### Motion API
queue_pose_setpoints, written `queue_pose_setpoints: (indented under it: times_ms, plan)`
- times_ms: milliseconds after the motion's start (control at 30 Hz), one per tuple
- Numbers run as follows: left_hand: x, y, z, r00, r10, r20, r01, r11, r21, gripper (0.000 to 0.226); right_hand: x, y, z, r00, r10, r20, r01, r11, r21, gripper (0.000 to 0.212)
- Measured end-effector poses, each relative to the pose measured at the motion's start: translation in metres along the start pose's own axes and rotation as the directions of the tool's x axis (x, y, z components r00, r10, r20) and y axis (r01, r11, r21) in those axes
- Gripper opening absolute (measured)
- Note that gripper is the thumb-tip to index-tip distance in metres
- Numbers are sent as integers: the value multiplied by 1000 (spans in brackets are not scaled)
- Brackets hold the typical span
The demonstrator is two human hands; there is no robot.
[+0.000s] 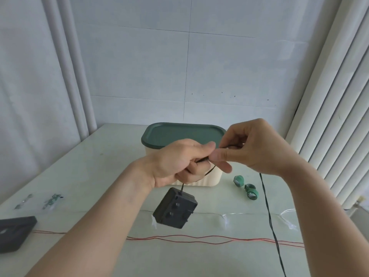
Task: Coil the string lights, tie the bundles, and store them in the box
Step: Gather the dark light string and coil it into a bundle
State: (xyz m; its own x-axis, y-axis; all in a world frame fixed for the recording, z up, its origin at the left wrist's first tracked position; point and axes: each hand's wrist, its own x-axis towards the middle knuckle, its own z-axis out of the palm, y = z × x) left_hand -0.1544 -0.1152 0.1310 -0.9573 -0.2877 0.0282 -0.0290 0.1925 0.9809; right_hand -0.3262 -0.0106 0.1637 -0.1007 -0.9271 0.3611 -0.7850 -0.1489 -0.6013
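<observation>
Both bare forearms rose from the lower frame to meet at centre, the left hand (175, 162) clenched, the right hand (247, 148) pinching fingertips beside it.

black case (14, 232) cut off left, box (211, 179) front hidden

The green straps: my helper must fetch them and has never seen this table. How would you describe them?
Find the cream box with the green lid. On the table right of it lie two small green strap rolls: the only green things lying loose there.
</observation>
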Motion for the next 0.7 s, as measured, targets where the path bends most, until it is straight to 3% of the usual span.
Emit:
queue_pose_setpoints:
  times_ms: [133, 233, 333, 400, 500, 567, 700]
  plan:
    - [-6, 0, -4, 999, 39, -11, -40, 996, -77, 42, 2, 11, -5, 997, -13, 79, 2, 989, 147, 39]
    - [-8, 3, -9, 995, 100, -21, -102, 967, -235, 39, 5, 18, -1, 993, 43, 112, -66, 976, 210, 46]
    - [-5, 6, -10, 967, 204, -154, -255, 822, -509, 39, 8, 22, 9, 975, 123, 183, -164, 959, 229, 56]
    - [-4, 7, -15, 929, 253, -270, -367, 727, -581, 38, 7, 23, 11, 948, 174, 268, -236, 946, 224, 55]
    - [-6, 10, -20, 887, 261, -382, -448, 693, -565, 38, 3, 21, 10, 850, 262, 457, -376, 910, 177, 48]
    - [-5, 11, -17, 850, 256, -461, -494, 693, -526, 39, 1, 15, 13, 810, 303, 501, -394, 916, 82, 43]
    - [-1, 10, -8, 815, 285, -505, -510, 765, -392, 33, 0, -11, 29, 852, 278, 445, -263, 960, -95, 39]
